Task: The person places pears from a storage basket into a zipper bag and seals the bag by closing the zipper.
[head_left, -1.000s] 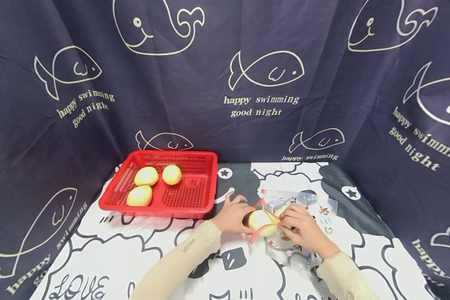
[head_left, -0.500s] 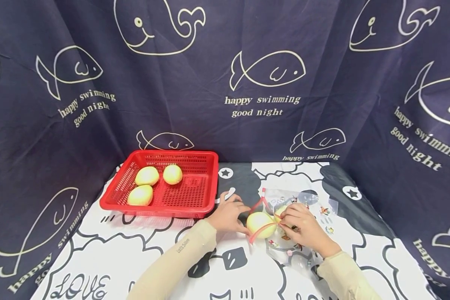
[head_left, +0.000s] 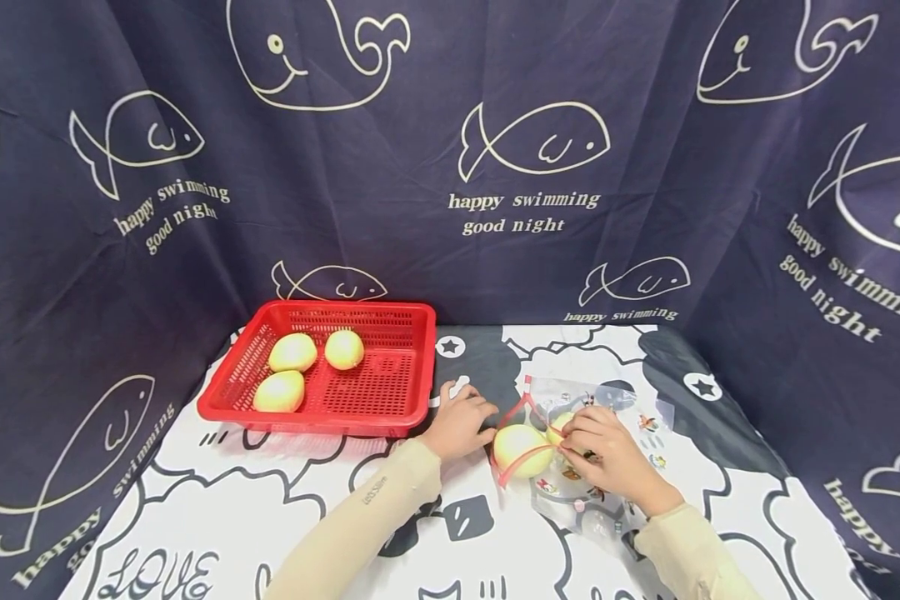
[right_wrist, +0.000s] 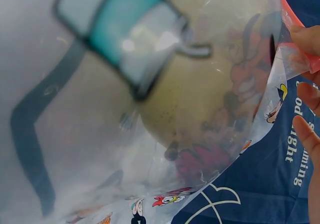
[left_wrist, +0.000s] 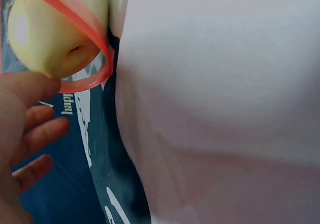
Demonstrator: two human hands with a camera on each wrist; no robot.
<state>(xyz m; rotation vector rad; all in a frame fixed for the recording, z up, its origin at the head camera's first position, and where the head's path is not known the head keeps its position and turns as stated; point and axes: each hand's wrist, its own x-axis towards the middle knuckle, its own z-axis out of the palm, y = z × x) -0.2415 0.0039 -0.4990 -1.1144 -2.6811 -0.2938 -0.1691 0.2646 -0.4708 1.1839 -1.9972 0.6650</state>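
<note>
A clear zip bag with cartoon prints and a red zip strip lies on the table, its mouth spread toward the left. One round pale-yellow fruit sits in that mouth; a second fruit lies deeper inside, partly behind my right hand. My right hand pinches the red strip between thumb and fingers. Just left of the mouth is my left hand, fingers loosely bent around nothing. In the left wrist view, its thumb overlaps the lower edge of the fruit and the strip.
A red perforated plastic basket holding 3 pale-yellow fruits stands at the back left. Black-and-white printed cloth covers the table. Dark blue fabric with fish drawings hangs behind and at both sides.
My left hand has let go of the fruit at the bag's mouth and drawn back a little to the left. The right hand stays pinching the strip.
</note>
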